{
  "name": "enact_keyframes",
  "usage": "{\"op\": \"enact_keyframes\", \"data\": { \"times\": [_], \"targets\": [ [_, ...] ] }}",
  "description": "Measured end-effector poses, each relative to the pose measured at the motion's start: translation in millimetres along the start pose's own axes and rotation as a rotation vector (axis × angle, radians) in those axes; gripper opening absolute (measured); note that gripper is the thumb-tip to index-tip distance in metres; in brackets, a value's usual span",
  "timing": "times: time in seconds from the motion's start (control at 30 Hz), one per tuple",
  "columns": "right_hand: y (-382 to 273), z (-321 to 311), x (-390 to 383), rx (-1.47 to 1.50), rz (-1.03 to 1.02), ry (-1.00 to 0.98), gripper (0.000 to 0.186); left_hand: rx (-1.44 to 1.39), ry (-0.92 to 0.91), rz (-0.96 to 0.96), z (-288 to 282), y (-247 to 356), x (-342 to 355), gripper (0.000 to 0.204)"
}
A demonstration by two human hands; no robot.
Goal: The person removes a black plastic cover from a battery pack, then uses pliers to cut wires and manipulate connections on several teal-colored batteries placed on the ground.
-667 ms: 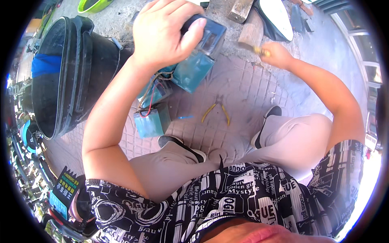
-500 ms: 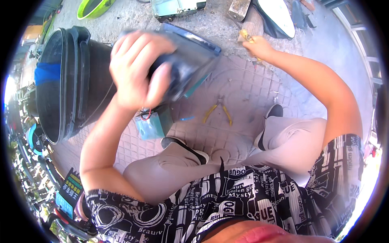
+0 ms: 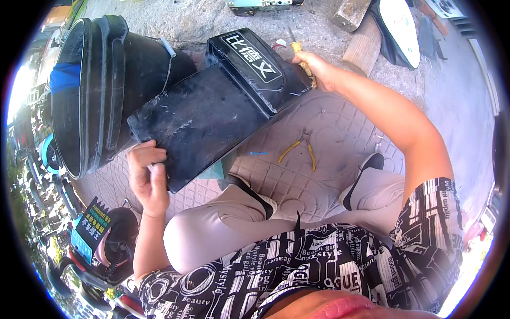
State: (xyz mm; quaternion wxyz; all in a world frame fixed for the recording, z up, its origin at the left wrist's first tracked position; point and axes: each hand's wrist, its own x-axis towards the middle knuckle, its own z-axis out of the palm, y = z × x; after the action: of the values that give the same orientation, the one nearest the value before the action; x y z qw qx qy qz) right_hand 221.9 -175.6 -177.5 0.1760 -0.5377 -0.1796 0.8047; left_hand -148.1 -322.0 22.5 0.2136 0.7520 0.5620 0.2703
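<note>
A long black plastic case [image 3: 196,122], like a battery case, lies slantwise in front of me with its broad, scuffed face up. Its raised far right end bears a white-lettered label. At the near left corner my left hand [image 3: 150,178] is closed, fingers on the face and thumb at the edge. My right hand [image 3: 323,72], beside the raised end, is wrapped round a screwdriver [image 3: 296,48] with a yellow handle, its shaft pointing away from me. Whether that hand also touches the case I cannot tell. Partly hidden under the case is a turquoise block [image 3: 215,170].
Yellow-handled pliers [image 3: 300,148] lie on the paving between my feet. A large black bucket [image 3: 143,69] lies on its side at the left. Wooden blocks [image 3: 364,45] and a white-and-black panel [image 3: 396,32] are at the far right. A metal-cased unit [image 3: 260,6] sits at the far edge.
The case has turned from a tilted position to show its broad face. My left hand has shifted to its near left corner. My right hand with the screwdriver is now next to the case.
</note>
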Motion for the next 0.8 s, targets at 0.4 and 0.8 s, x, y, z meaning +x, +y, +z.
{"op": "enact_keyframes", "data": {
  "times": [0.4, 0.8],
  "targets": [
    [-14.6, 12.9, 0.8, 0.116, 0.166, -0.305, 0.059, -0.196, 0.447, -0.718, 16.6, 30.4, 24.5, 0.063],
    [-18.8, 13.1, 15.3, 0.017, 0.369, -0.419, 0.053, -0.901, 0.709, -1.328, 19.1, 34.4, 47.5, 0.059]
  ]
}}
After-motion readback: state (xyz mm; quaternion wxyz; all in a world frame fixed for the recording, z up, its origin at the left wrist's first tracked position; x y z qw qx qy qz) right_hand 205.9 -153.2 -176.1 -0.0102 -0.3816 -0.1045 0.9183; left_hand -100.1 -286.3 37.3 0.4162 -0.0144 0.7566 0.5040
